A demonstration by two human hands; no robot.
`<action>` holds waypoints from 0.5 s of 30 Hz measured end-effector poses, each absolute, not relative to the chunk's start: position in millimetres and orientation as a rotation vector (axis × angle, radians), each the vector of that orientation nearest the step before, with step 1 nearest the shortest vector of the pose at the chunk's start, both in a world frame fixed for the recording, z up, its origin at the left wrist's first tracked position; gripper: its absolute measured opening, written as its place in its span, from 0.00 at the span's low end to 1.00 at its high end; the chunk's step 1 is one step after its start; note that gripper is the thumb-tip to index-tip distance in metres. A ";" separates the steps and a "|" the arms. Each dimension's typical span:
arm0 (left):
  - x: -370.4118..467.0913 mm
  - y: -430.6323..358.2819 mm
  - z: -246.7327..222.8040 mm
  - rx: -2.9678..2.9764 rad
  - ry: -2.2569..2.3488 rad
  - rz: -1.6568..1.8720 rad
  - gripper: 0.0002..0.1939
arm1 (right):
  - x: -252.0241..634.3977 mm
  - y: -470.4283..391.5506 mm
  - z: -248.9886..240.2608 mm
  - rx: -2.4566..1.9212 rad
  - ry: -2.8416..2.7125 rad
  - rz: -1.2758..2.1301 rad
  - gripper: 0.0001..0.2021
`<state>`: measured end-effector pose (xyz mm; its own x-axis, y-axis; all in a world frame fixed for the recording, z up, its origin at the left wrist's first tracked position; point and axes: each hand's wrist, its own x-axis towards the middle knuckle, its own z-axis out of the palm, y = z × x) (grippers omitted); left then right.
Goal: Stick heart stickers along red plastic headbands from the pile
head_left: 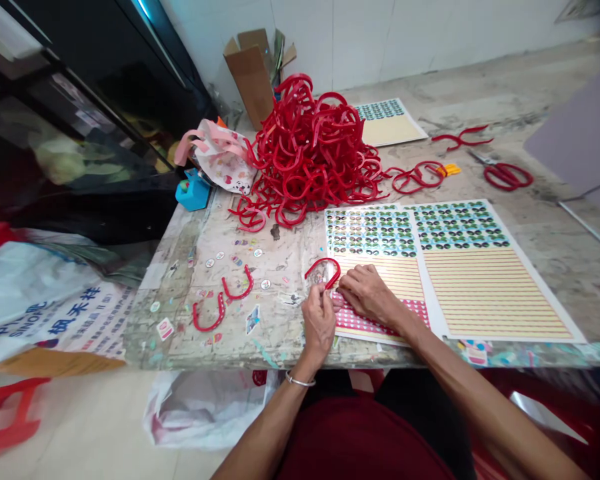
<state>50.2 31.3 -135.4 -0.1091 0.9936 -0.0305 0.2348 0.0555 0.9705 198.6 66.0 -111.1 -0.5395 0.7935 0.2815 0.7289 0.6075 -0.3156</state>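
A red U-shaped band [337,268], its curve pointing away from me, is pinched between the thumb and fingers of my left hand [319,321]. Close beside it, my right hand [369,293] has its fingers drawn together near the band's end. Whatever those fingers grip, if anything, is hidden. Both hands are over the left edge of a sticker sheet [400,270] with green-blue pictures, yellow striped rows and a pink dotted area. To the left lie two more red bands, one nearer [210,327] and one farther [239,293].
A large heap of red bands [310,153] stands at the back. A second sticker sheet [490,287], red-handled scissors [507,175] and a grey panel [580,127] are to the right. A blue container [193,192] and a patterned bag [225,160] sit at the table's left edge.
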 end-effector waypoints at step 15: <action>50.6 30.5 -137.0 1.332 1.468 1.141 0.08 | 204.1 70.9 -109.0 -1.210 -1.830 0.818 0.08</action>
<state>50.6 30.5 -137.0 -0.0946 0.9955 -0.0031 0.2430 0.0261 0.9697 204.1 70.9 -109.0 -0.2431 0.9361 0.2543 0.4346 0.3395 -0.8342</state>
